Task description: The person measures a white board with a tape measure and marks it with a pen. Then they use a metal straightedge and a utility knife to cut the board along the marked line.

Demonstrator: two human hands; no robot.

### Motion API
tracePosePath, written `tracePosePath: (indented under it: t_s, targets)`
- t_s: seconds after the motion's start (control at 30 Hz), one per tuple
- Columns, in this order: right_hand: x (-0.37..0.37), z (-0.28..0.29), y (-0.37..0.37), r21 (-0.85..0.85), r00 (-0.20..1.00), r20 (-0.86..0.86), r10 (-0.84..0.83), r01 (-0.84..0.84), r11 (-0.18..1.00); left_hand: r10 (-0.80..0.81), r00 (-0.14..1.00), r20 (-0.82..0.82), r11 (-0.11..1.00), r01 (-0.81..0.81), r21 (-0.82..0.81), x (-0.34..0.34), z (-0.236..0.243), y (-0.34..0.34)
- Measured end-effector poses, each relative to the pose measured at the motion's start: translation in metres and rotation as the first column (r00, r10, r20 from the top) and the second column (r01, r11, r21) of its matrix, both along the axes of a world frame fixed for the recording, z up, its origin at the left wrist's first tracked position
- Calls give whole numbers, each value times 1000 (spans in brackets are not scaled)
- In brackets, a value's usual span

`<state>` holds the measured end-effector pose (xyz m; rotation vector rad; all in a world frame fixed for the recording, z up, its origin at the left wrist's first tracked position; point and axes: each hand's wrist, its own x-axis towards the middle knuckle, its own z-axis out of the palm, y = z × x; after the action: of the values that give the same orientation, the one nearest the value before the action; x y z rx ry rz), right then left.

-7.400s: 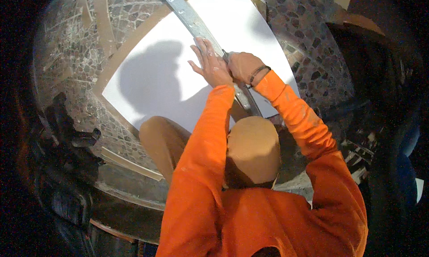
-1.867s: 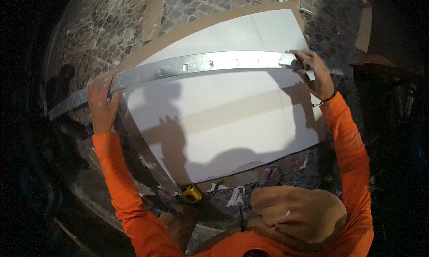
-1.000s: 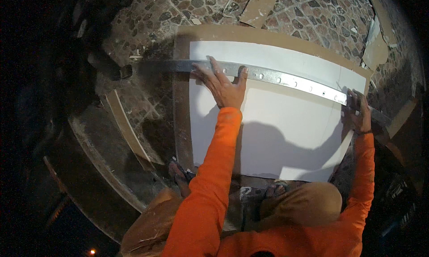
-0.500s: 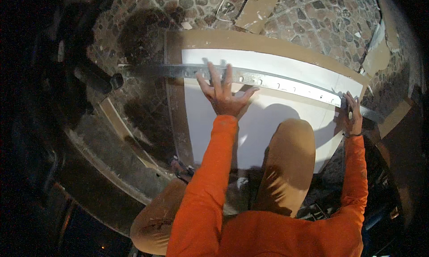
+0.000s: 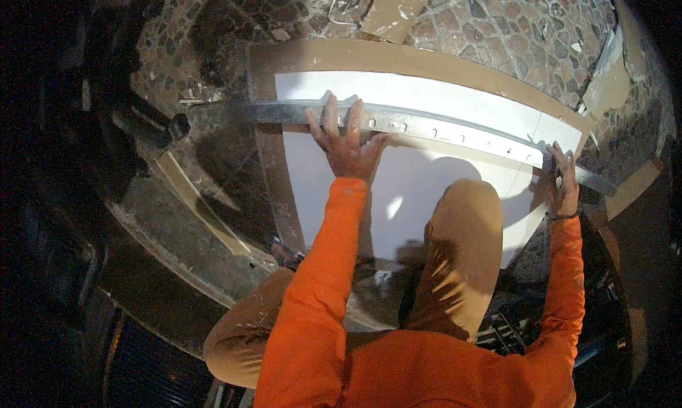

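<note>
A long perforated metal strip (image 5: 462, 139) lies crosswise over a white sheet (image 5: 426, 94), which rests on a larger brown board (image 5: 455, 61). Left of the middle, my left hand (image 5: 344, 142) presses on the strip with spread fingers, their tips reaching its far edge. Toward the strip's right end, my right hand (image 5: 563, 177) grips it with bent fingers; whether anything small is also held there is unclear. My bent knee (image 5: 462, 230) is over the near part of the sheet, hiding some of it.
The floor is irregular stone paving (image 5: 490, 24). Brown offcuts lie behind the board (image 5: 394, 7) and to its left (image 5: 202, 198). Torn pale scraps (image 5: 604, 74) are at the back right. Dark, unclear objects (image 5: 149, 124) stand in shadow at the left.
The strip, held by both hands 1.9 seconds ago, now lies across the sheet, with my left hand shifted inward along it. My knee has come forward over the sheet since one second ago.
</note>
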<state>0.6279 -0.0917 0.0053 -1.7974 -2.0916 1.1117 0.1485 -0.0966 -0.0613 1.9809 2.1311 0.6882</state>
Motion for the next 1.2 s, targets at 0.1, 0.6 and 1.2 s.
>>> tracePosePath:
  t_s: [0.1, 0.6, 1.2]
  targets:
    - [-1, 6, 4, 73, 989, 104, 109, -117, 990, -13, 1000, 3, 1000, 13, 24, -1, -3, -1]
    - [8, -7, -8, 123, 987, 148, 56, -75, 990, 4, 998, 64, 1000, -6, 30, 5, 1, 5]
    - [4, -2, -2, 155, 962, 190, 194, -225, 962, 2, 998, -70, 1000, -1, 22, 5, -5, 4]
